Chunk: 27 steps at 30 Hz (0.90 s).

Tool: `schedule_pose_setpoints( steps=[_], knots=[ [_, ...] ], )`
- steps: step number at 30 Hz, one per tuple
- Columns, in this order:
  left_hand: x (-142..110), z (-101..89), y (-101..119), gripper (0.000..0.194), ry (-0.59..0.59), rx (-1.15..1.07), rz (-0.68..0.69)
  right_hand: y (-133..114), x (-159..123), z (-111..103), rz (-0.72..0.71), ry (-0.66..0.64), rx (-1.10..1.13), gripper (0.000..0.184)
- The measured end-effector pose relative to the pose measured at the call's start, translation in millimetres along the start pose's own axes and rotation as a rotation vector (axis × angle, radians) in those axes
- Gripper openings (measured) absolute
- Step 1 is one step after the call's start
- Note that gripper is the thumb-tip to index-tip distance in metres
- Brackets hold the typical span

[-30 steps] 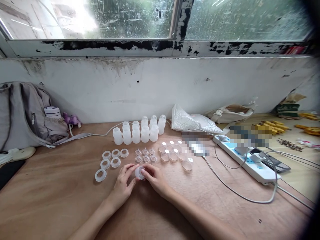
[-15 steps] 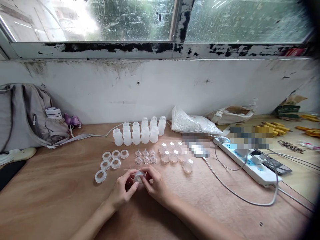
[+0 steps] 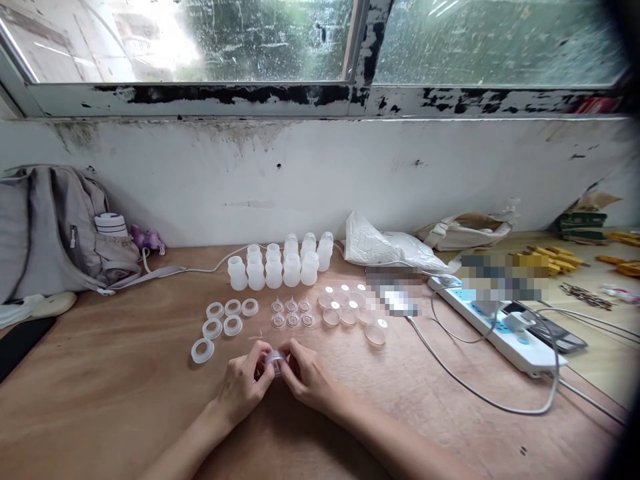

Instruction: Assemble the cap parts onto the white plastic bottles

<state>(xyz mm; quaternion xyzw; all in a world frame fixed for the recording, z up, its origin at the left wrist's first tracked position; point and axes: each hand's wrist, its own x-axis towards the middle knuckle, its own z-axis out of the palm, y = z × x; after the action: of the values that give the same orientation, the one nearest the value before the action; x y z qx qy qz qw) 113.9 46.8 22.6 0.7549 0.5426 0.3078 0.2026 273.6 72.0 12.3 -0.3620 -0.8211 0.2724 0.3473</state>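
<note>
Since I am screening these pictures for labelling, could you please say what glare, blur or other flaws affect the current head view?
Head view: the left window pane is washed out by glare; the clear plastic piece between left hand and right hand lacks crisp detail; pixelation obscures items beside the power strip; the right corners fall dark.

On the tabletop [image 3: 125, 407], the bottles [image 3: 273, 271] are standing in rows before the wall [image 3: 200, 187]. In front of them, rings [image 3: 233, 333] are lying left, teats [image 3: 293, 321] in the middle and covers [image 3: 375, 335] right. Before the teats, a part [image 3: 275, 360] is sitting between the left hand [image 3: 244, 381] and right hand [image 3: 306, 377]. A backpack [image 3: 55, 233] is resting far left; a bag [image 3: 367, 241] is lying right of the bottles, and a power strip [image 3: 533, 353] is lying right of the covers.
</note>
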Motion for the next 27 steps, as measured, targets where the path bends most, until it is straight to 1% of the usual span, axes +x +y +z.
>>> schedule_pose_setpoints(
  steps=[3, 9, 15, 18, 23, 27],
  knots=[
    [0.4, 0.3, -0.4, 0.005, -0.007, 0.037, 0.019, 0.8, -0.6, 0.4, -0.012, -0.002, -0.006, 0.004],
    [0.4, 0.2, -3.1, 0.006, -0.007, 0.087, 0.055, 3.7, -0.7, 2.2, -0.016, 0.005, -0.019, 0.006],
    [2.6, 1.8, -6.9, 0.015, 0.003, -0.007, 0.023, 7.2, 0.5, 5.9, 0.030, 0.066, -0.048, 0.003],
    [3.5, 1.0, -6.8, 0.019, 0.001, -0.046, 0.033, 6.0, 1.6, 3.9, 0.044, 0.095, -0.034, 0.009],
    [4.4, 0.0, -4.9, 0.020, -0.003, -0.091, -0.003, 3.2, 2.9, -0.8, 0.015, 0.061, 0.023, 0.022],
    [5.5, 1.0, -5.5, 0.020, 0.005, -0.096, -0.013, 3.1, 3.4, -0.4, 0.017, 0.050, 0.041, 0.023]
  ],
)
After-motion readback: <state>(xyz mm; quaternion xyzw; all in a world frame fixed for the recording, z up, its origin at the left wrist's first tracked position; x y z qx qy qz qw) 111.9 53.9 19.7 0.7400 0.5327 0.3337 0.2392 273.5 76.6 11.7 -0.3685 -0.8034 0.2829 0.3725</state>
